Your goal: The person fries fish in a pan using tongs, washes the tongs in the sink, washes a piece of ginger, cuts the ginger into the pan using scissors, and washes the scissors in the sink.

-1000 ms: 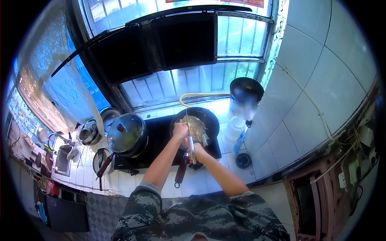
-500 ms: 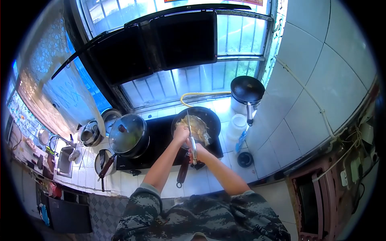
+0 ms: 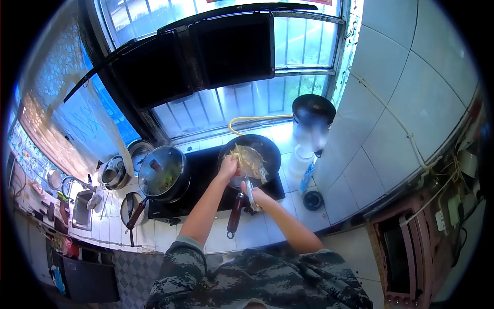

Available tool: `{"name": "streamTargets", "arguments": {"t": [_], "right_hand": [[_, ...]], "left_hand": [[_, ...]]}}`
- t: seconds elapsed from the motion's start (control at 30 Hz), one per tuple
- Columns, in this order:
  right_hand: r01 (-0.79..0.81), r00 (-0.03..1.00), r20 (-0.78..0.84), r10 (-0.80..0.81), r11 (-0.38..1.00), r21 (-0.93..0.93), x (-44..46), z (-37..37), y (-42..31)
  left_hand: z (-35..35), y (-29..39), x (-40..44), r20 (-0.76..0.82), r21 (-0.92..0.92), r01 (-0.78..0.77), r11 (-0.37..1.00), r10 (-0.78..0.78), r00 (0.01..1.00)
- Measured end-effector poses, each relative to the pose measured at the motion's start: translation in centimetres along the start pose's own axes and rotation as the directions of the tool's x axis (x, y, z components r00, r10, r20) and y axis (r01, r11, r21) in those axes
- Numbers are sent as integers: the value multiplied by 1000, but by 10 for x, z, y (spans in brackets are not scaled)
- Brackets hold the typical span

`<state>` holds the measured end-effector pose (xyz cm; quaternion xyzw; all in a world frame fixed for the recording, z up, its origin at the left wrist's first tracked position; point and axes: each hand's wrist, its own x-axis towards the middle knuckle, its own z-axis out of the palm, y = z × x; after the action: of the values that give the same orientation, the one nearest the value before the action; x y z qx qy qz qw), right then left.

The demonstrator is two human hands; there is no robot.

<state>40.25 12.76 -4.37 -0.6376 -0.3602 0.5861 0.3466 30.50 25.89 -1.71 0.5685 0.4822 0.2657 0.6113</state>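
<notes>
My left hand (image 3: 229, 168) is closed on the near left edge of a pale, ragged-edged piece of food (image 3: 251, 162), whose kind I cannot tell. The food is over a dark frying pan (image 3: 275, 154) on the right side of the cooktop. Near the pan's front rim, my right hand (image 3: 260, 199) is wrapped around the silver handle of a knife-like metal tool (image 3: 250, 191). Its front end is blurred and hard to make out. The pan's brown handle (image 3: 235, 216) points toward me, just left of my right hand.
A glass-lidded pot (image 3: 163, 175) stands on the black cooktop's (image 3: 205, 193) left side. Right of the pan are a white container (image 3: 301, 158), a dark round object (image 3: 312, 201) and a small dark pan (image 3: 314, 108), partly blurred by a bright smear. Bowls (image 3: 114, 171) sit far left.
The metal tool has left its place over the food, where it stretched forward past my left hand. My left hand has shifted slightly left and up at the food's edge.
</notes>
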Motion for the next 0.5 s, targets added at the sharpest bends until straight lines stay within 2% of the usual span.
{"name": "streamTargets", "arguments": {"t": [0.03,0.07,0.13,0.2,0.37,0.43,0.5], "right_hand": [[55,998,10,-54,991,-119,3,1,2],[54,999,9,-53,991,-119,2,3,1],[-73,981,-192,12,946,-315,-6,8,-6],[-105,975,-222,25,928,-357,-21,10,-22],[-67,960,-267,-89,849,-525,-26,14,-25],[-71,952,-285,-111,826,-558,-29,16,-24],[-76,943,-304,-132,806,-587,-34,16,-27]], "left_hand": [[5,-2,-3,-24,-28,-44,999,43,999],[8,-2,-6,-50,-54,-91,994,88,995],[5,-23,7,-74,-91,-108,990,102,992],[3,-41,19,-169,74,-268,960,277,946],[-4,-52,33,-184,111,-258,960,275,944],[-11,-57,41,-168,248,-179,952,224,960],[-14,-61,42,-162,224,-145,964,184,969]]}}
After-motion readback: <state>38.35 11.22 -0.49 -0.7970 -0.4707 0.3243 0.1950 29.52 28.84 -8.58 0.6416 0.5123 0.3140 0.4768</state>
